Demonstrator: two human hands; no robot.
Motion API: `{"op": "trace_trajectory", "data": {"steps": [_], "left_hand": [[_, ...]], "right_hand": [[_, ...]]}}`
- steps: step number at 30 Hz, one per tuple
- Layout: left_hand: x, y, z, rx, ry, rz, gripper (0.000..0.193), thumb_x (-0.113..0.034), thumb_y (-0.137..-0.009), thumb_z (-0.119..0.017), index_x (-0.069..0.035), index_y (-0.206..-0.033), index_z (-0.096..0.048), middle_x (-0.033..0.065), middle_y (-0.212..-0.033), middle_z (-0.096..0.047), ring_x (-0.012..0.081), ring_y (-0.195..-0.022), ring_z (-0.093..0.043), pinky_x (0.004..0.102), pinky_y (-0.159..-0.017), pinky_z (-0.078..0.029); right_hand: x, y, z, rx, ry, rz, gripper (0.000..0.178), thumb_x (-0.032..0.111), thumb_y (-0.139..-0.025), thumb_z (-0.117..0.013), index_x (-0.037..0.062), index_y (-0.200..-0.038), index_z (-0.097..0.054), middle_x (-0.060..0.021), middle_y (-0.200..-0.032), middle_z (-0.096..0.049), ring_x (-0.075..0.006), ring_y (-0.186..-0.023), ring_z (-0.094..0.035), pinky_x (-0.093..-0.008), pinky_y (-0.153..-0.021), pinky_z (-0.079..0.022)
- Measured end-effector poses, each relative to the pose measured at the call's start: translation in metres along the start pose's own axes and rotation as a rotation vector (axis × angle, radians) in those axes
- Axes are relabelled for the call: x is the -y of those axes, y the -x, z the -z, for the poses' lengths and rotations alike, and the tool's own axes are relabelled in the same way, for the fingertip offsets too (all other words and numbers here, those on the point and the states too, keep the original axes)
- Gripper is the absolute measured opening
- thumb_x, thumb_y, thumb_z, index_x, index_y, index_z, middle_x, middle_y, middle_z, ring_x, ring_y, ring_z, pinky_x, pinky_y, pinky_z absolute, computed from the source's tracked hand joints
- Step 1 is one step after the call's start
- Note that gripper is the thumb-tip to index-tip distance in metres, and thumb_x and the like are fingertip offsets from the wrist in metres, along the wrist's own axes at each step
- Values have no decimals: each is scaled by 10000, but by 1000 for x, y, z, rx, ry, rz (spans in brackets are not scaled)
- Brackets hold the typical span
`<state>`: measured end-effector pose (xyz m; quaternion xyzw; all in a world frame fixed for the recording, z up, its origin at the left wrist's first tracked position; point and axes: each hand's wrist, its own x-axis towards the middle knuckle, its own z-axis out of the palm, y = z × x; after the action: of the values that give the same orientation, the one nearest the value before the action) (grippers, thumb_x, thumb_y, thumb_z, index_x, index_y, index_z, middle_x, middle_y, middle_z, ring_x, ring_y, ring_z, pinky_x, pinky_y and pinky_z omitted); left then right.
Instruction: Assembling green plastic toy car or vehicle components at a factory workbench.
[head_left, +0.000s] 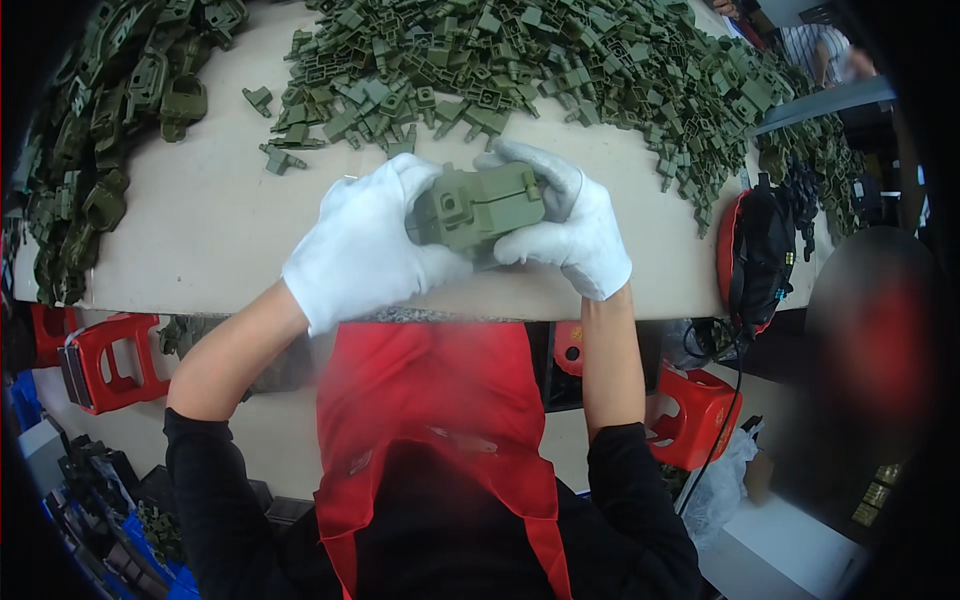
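Both of my hands wear white gloves and grip one boxy olive-green plastic part [488, 208] above the near side of the table. My left hand [375, 240] wraps the part's left end, thumb along its lower edge. On the right end, my right hand [570, 220] closes with its fingers over the far side and its thumb beneath. A raised square with a round hole shows on the part's left half, and a seam line crosses its right half. Its underside is hidden.
A heap of small green plastic pieces [480, 60] covers the table's far side; bigger green shells [110, 90] pile up at left. A black-and-red bag [758, 255] sits at the right edge, its cord hanging down. Red stools [115, 360] stand below. A blurred person [880, 330] is at right.
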<state>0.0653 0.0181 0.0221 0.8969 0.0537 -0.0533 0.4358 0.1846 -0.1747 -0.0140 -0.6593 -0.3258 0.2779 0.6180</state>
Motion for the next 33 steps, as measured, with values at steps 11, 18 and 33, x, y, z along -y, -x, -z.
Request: {"op": "trace_trajectory", "data": {"steps": [11, 18, 33], "left_hand": [[-8, -2, -29, -241, -190, -104, 623, -249, -589, -862, -21, -1096, -583, 125, -978, -612, 288, -892, -625, 379, -838, -480], [-5, -15, -30, -195, 89, -4, 500, -186, -581, -881, 1, -977, -639, 75, -846, -657, 176, -730, -613, 305, -727, -502], [-3, -37, -26, 93, 249, 83, 766, -274, -620, -802, -3, -1293, -556, 225, -983, -694, 280, -881, -684, 336, -838, -519]], "right_hand": [[3, 8, 0, 29, -232, 16, 642, -78, -668, -763, -46, -1269, -539, -154, -1188, -635, -175, -1043, -602, -320, -843, -537], [20, 8, -17, -197, -171, -119, 559, -35, -703, -691, -51, -1242, -545, -146, -1140, -641, -206, -942, -642, -301, -838, -534], [-19, 9, 4, -92, 85, -119, 587, -31, -668, -801, -10, -1213, -583, -107, -1106, -642, -167, -963, -625, -302, -845, -536]]}}
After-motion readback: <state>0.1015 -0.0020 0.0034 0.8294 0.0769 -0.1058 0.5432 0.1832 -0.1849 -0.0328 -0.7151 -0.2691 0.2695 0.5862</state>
